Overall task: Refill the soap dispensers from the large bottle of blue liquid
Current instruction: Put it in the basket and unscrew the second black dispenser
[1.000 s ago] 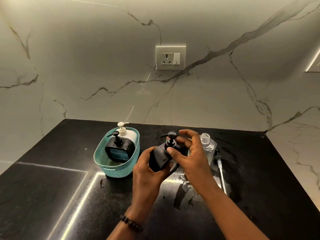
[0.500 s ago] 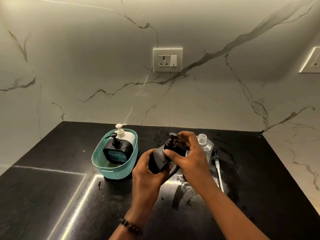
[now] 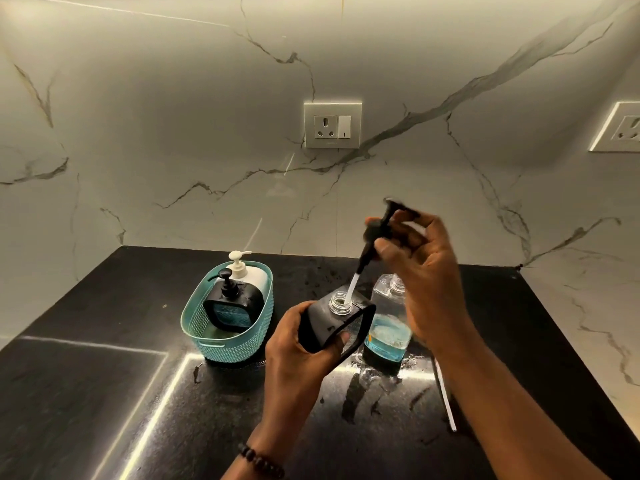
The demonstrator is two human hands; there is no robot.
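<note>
The left hand (image 3: pixel 298 344) has its grip wrapped round a black dispenser (image 3: pixel 332 323), held tilted above the middle of the dark bench (image 3: pixel 104 393), its clear neck uncapped and facing up. The right hand (image 3: pixel 420 268) pinches the black pump head (image 3: pixel 384 225) above it, fingers curled round the collar; the pump's white tube (image 3: pixel 353 287) slants down with its lower end just inside the dispenser's neck. Just behind the dispenser, toward the back edge of the bench, stands a clear bottle (image 3: pixel 388 327) with no cap, blue liquid filling only its lower part. A loose white tube (image 3: pixel 445 396) lies on the bench toward the right edge, partly hidden by the right forearm. Toward the left stands a teal basket (image 3: pixel 207 337) holding a second black dispenser (image 3: pixel 232 306) in front and a white dispenser (image 3: pixel 242 271) behind it, both upright with pumps on. Wet patches shine on the bench near the clear bottle. A beaded bracelet (image 3: pixel 259 462) circles the left wrist.
</note>
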